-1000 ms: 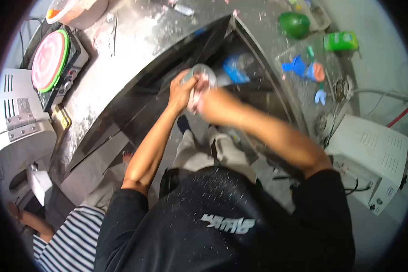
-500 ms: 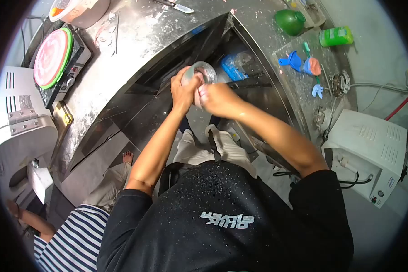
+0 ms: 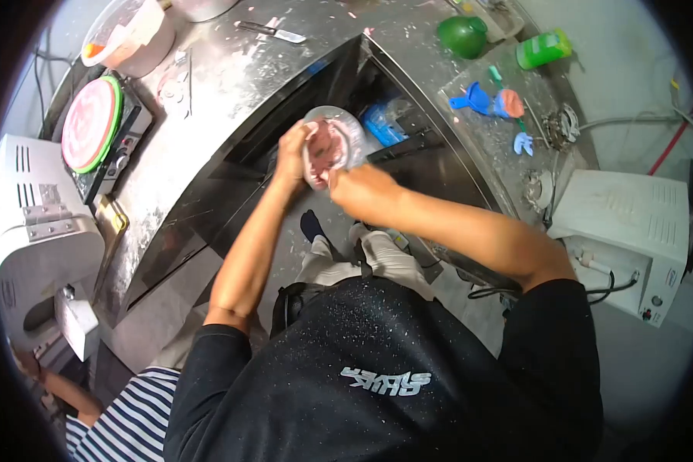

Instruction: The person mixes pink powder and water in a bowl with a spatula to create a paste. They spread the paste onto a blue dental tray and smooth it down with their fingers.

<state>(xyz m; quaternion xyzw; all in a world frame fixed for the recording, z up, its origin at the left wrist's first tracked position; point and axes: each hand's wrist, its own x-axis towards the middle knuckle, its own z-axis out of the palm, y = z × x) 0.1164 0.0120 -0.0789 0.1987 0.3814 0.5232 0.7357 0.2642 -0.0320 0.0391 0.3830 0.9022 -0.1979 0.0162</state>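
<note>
A round clear bowl (image 3: 354, 132) is tilted toward me, and ragged pink material (image 3: 326, 148) lines its inside. My left hand (image 3: 291, 156) grips the bowl by its left side, with the thumb over the rim. At the lower right rim is my right hand (image 3: 359, 192), closed in a fist and slightly blurred. Its fingertips are close to the pink material, and whatever they hold is hidden. Both hands are in the air in front of the dark gap beneath the metal counter (image 3: 231, 85).
A knife (image 3: 273, 31), a tub of pink material (image 3: 142, 38) and a device with a pink-and-green disc (image 3: 92, 123) stand on the left counter. A green bowl (image 3: 463, 37), a green bottle (image 3: 544, 49) and a blue scoop (image 3: 472, 98) are at right. Someone in a striped shirt (image 3: 135, 416) is lower left.
The bowl has tipped so its pink inside faces me. My right hand has moved down from the middle of the bowl to its lower right rim. The view has shifted slightly.
</note>
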